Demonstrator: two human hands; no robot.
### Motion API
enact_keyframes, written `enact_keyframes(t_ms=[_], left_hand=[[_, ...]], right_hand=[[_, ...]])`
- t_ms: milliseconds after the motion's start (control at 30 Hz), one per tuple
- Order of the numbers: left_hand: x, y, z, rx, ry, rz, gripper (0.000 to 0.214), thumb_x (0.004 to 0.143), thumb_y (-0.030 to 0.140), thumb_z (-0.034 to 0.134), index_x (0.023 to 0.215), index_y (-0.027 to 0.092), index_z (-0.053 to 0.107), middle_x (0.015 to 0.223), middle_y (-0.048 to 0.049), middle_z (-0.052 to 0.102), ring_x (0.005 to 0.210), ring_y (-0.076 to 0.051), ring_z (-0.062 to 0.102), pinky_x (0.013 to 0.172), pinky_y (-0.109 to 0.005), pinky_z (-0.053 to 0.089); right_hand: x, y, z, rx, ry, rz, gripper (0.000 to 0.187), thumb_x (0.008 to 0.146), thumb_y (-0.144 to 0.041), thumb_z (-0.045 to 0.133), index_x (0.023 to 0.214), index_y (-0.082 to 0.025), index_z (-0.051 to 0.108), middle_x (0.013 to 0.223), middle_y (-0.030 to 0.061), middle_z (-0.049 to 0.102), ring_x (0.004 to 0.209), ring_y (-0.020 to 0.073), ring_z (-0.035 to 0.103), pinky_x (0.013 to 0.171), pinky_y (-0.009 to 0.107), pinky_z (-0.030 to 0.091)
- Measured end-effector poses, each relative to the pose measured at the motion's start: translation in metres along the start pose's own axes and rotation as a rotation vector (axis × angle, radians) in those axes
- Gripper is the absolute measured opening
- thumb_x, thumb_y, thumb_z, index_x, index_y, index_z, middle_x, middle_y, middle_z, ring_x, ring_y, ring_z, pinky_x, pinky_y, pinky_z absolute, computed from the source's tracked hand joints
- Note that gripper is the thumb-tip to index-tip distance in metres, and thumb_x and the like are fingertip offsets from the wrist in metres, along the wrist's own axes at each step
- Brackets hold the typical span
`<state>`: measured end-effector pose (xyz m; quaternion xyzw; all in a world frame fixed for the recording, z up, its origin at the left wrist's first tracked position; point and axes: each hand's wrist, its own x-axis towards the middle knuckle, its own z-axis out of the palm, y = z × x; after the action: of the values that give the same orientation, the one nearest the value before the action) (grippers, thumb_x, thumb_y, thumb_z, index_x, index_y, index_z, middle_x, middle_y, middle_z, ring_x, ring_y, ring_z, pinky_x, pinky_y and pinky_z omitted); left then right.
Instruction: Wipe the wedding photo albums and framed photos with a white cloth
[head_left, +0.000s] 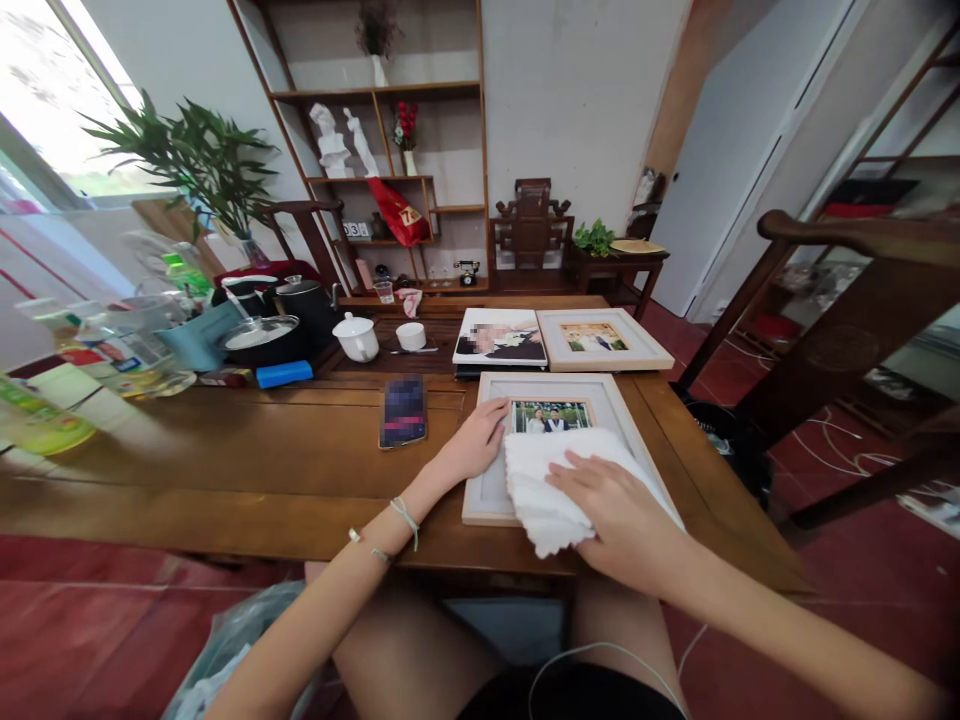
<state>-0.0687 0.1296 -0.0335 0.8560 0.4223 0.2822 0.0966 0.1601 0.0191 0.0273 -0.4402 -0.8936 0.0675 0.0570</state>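
A white-framed photo (592, 392) lies flat on the wooden table (247, 450) in front of me. My left hand (476, 440) rests flat on the frame's left edge with fingers stretched out. My right hand (611, 505) lies palm down, fingers extended, on a white cloth (544, 480) that covers the lower half of the frame.
Behind the frame lie a second white-framed photo (604, 340) and an unframed print (501, 337). A phone (403, 411) lies to the left. Teaware, a white teapot (357, 338), bottles and a plant crowd the table's far left. A dark wooden chair (862, 330) stands at right.
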Motion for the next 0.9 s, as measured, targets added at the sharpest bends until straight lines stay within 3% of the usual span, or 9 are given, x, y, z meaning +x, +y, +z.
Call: enact_keyframes(t_ms=[167, 400, 567, 700, 900], left_hand=[[0.000, 0.001, -0.002, 0.002, -0.020, 0.008, 0.040, 0.093, 0.016, 0.039, 0.129, 0.009, 0.053, 0.140, -0.0182, 0.050, 0.133, -0.026, 0.045, 0.112, -0.047, 0.038], [0.000, -0.002, -0.001, 0.018, -0.031, 0.018, 0.040, 0.095, 0.020, 0.037, 0.130, 0.009, 0.052, 0.141, -0.0181, 0.049, 0.133, -0.026, 0.045, 0.113, -0.047, 0.036], [-0.002, -0.002, -0.001, 0.027, -0.028, 0.017, 0.040, 0.095, 0.021, 0.037, 0.129, 0.009, 0.052, 0.142, -0.0182, 0.049, 0.134, -0.026, 0.044, 0.114, -0.047, 0.035], [-0.002, -0.003, 0.000, 0.013, -0.012, 0.020, 0.039, 0.094, 0.019, 0.038, 0.130, 0.011, 0.052, 0.141, -0.0172, 0.049, 0.133, -0.026, 0.045, 0.113, -0.047, 0.036], [0.000, -0.003, 0.002, 0.009, -0.017, 0.011, 0.040, 0.093, 0.016, 0.039, 0.129, 0.008, 0.052, 0.140, -0.0183, 0.050, 0.133, -0.026, 0.045, 0.114, -0.046, 0.035]], right_hand=[[-0.002, 0.001, 0.013, -0.004, 0.046, -0.032, 0.081, 0.061, -0.010, 0.053, 0.141, -0.010, 0.045, 0.149, 0.0131, 0.043, 0.141, 0.0344, 0.029, 0.114, 0.055, 0.025], [0.048, 0.080, 0.012, -0.127, 0.152, 0.065, 0.081, 0.065, -0.005, 0.049, 0.145, -0.018, 0.040, 0.152, 0.0094, 0.039, 0.143, 0.0267, 0.027, 0.116, 0.050, 0.020], [0.083, 0.121, 0.003, -0.197, 0.255, 0.232, 0.075, 0.071, -0.005, 0.047, 0.145, -0.016, 0.039, 0.150, 0.0111, 0.040, 0.141, 0.0310, 0.029, 0.113, 0.055, 0.022], [0.084, 0.109, 0.004, -0.220, 0.231, 0.225, 0.068, 0.071, -0.011, 0.052, 0.139, -0.017, 0.048, 0.148, 0.0107, 0.045, 0.139, 0.0329, 0.033, 0.112, 0.056, 0.022], [0.040, 0.034, 0.001, -0.121, 0.053, 0.118, 0.066, 0.070, -0.014, 0.055, 0.136, -0.014, 0.052, 0.144, 0.0137, 0.049, 0.138, 0.0350, 0.034, 0.113, 0.056, 0.022]])
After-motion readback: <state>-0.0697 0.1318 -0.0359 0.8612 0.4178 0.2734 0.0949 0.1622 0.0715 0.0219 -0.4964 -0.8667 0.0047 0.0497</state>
